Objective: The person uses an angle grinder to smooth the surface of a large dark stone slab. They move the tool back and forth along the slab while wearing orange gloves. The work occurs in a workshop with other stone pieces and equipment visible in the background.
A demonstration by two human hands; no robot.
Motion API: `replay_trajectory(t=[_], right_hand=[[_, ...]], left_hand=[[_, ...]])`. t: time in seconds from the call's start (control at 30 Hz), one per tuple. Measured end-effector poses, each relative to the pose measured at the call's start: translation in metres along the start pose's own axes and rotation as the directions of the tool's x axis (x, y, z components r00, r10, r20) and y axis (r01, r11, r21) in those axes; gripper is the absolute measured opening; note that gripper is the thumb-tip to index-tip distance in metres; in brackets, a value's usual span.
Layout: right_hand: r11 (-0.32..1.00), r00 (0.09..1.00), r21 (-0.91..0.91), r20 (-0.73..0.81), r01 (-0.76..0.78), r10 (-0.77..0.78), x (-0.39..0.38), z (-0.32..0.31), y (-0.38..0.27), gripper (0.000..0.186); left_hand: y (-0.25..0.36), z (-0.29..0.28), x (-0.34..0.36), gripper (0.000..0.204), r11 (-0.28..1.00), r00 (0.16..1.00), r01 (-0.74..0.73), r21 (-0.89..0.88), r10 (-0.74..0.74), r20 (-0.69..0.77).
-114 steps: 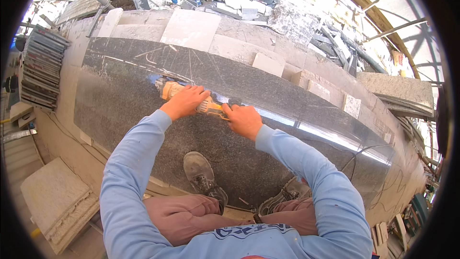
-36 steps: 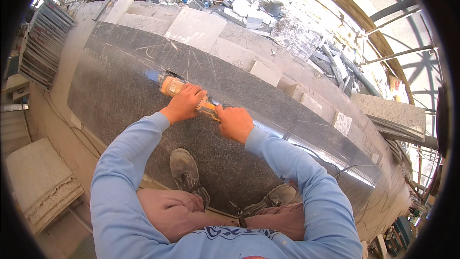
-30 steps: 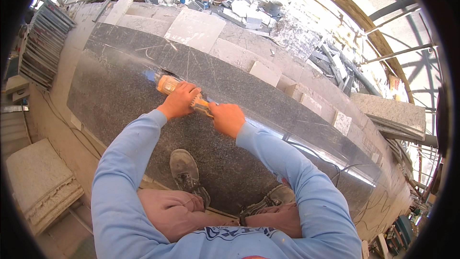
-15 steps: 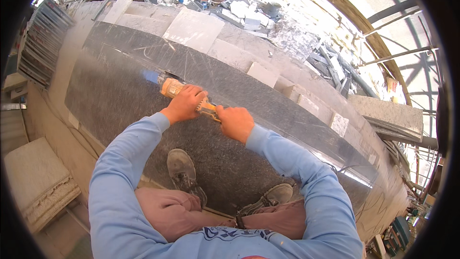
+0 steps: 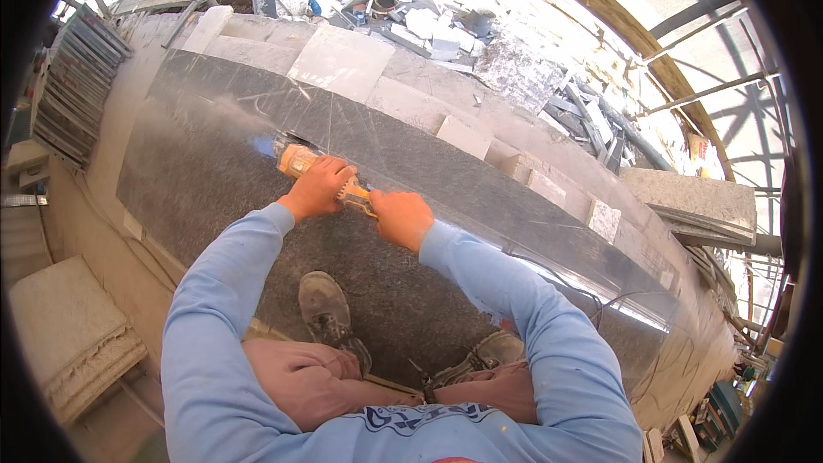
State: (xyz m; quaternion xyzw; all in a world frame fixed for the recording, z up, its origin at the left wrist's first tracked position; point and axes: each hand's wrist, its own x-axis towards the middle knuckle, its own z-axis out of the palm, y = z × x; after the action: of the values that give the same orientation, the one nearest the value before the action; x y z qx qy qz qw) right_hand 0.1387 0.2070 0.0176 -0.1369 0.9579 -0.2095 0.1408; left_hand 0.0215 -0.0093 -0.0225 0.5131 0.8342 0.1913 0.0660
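Note:
I grip an orange-yellow angle grinder (image 5: 296,159) with both hands over a large dark stone slab (image 5: 201,167). My left hand (image 5: 319,189) is wrapped around the grinder's body just behind its head. Farther back, my right hand (image 5: 401,219) closes around the rear handle. The grinder's head is down at the slab, beside a dark slit; its disc is mostly hidden. Pale dust drifts from it toward the left. A straight, shiny wet-looking strip (image 5: 549,279) runs along the slab to the right, with a thin dark cable (image 5: 557,277) lying across it.
My boots (image 5: 326,302) stand on the slab. Pale stone pieces (image 5: 341,60) lie along its far edge. Broken offcuts (image 5: 437,30) are heaped beyond. A metal rack (image 5: 79,86) stands at left, stacked slabs (image 5: 73,326) at lower left, and more slabs (image 5: 690,206) at right.
Both hands and the grinder have shifted slightly left along the slab. Dust around the grinder's head looks thicker, and more of the cable shows by my right forearm.

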Motion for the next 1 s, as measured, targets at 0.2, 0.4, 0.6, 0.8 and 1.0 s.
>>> replay_trajectory(t=[0.2,0.4,0.6,0.8,1.0], right_hand=[[0.999,0.995,-0.006,0.094,-0.035,0.036,-0.025,-0.03,-0.005,0.019],[0.997,0.999,0.054,0.011,-0.049,0.048,-0.003,0.001,-0.002,0.021],[0.998,0.997,0.026,0.057,-0.053,0.051,0.012,-0.001,-0.004,0.027],[0.999,0.992,0.011,0.122,-0.038,0.036,-0.025,-0.028,-0.003,0.02],[0.999,0.998,0.029,0.047,-0.035,0.034,-0.013,-0.009,0.0,0.021]], left_hand=[[0.028,-0.003,0.006,0.067,0.999,1.0,0.0,-0.032,0.0,-0.027],[0.004,-0.003,0.001,0.067,0.999,0.999,0.031,-0.01,-0.03,0.033],[-0.008,-0.006,0.0,0.068,0.999,0.998,0.039,-0.002,-0.039,0.054],[0.028,-0.003,0.006,0.069,0.999,1.0,0.022,-0.046,-0.021,0.019],[0.017,-0.004,0.006,0.065,1.0,1.0,0.016,-0.025,-0.015,0.024]])
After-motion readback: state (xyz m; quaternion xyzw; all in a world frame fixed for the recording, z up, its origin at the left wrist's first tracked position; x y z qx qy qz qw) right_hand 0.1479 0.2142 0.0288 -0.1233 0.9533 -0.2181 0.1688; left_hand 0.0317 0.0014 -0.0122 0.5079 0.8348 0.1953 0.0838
